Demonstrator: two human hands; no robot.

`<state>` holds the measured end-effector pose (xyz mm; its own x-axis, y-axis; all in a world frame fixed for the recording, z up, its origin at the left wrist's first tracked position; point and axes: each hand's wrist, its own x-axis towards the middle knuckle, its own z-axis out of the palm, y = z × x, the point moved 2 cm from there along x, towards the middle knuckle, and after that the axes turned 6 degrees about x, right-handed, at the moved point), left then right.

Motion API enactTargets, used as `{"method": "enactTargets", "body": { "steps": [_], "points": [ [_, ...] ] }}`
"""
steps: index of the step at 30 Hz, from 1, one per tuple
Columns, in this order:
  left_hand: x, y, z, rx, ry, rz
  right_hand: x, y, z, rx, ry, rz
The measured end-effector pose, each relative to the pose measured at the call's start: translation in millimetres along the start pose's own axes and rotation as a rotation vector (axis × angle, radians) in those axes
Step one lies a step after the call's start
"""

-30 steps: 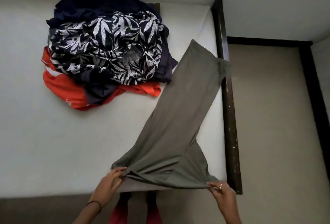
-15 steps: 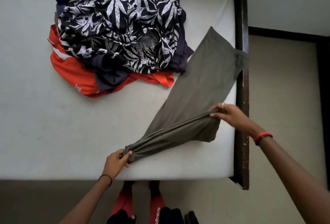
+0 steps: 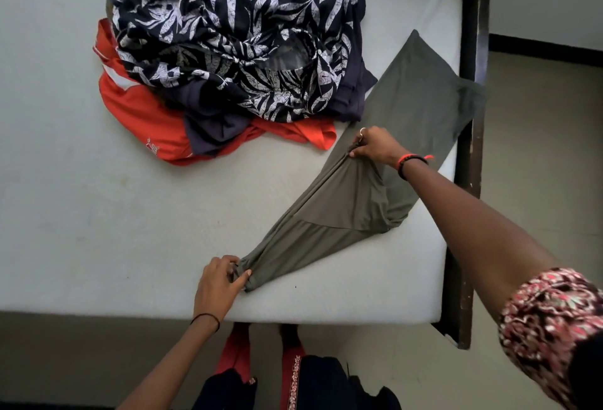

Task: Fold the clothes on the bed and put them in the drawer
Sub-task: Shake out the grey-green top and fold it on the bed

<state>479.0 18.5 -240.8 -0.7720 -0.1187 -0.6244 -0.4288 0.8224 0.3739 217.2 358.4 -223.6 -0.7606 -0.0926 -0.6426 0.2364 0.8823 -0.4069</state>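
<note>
Nearest, by the bed's (image 3: 98,220) front edge, the left grip (image 3: 222,282) pinches the bunched end of a grey garment (image 3: 346,210). The garment runs diagonally across the mattress toward the right edge. Halfway along it, the right grip (image 3: 375,146) pinches a lifted fold, and the cloth is taut between the two. The far end lies flat and spills over the dark frame (image 3: 470,135).

This looks like the first fold of this piece. Next, I judge, the held fold must be laid over and smoothed flat. The knit is thin, limp and stretchy, so it will likely sag and wrinkle.

Beyond, toward the far left corner, sits an unfolded heap: a navy leaf-print piece (image 3: 244,34) on top, slick orange cloth (image 3: 140,115) beneath. No drawer is in view.
</note>
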Motion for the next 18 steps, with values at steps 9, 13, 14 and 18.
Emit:
{"method": "enactTargets", "body": {
  "steps": [9,13,14,18],
  "points": [
    [17.4,7.2,-12.2,0.023,-0.228,-0.013,-9.4,-7.6,27.0,-0.066,0.273,-0.012],
    [14.0,8.9,-18.8,-0.237,-0.378,-0.099,-59.4,-34.6,64.2,0.045,0.550,-0.191],
    [13.0,7.8,-22.5,-0.276,-0.387,-0.109,-78.2,-42.0,83.0,0.049,0.547,-0.268],
    [11.5,11.9,-36.1,-0.360,-0.381,-0.107,-160.5,-73.1,180.5,-0.112,0.194,-0.497]
  ]
}}
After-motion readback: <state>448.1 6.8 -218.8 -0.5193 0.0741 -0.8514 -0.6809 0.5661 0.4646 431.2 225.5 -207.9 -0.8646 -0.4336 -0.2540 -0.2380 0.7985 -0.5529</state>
